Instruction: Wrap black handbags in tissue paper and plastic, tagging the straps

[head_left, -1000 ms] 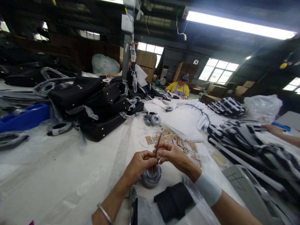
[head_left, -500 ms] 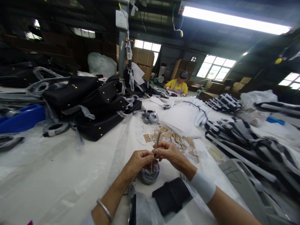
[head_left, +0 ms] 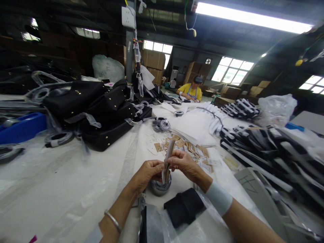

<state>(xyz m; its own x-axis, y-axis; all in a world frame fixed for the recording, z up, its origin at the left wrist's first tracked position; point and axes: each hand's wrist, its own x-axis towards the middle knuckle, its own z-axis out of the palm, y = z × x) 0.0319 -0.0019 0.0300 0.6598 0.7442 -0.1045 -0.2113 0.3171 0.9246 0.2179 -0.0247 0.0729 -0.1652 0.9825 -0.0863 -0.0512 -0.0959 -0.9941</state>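
In the middle of the head view, my left hand (head_left: 152, 170) and my right hand (head_left: 183, 162) pinch a slim bundle of tags (head_left: 168, 160) from both sides. It stands upright, nearly edge-on, with pale and brown layers showing. Just below lies a coiled strap in grey wrapping (head_left: 160, 188), partly hidden by my left hand. A black folded item (head_left: 184, 206) lies nearer to me on clear plastic. Beyond my hands, loose brown tags (head_left: 188, 148) are scattered on the table.
Black bags (head_left: 101, 118) are piled on the left, near a blue bin (head_left: 25, 128). White sheets (head_left: 193, 126) lie behind the tags. Wrapped black straps (head_left: 268, 152) and a grey plastic piece (head_left: 255, 189) are on the right. A person in yellow (head_left: 189, 91) sits at the far end.
The tag bundle has turned and fanned slightly, so more of its pale face shows. My fingers have shifted a little on it. The view has moved slightly.
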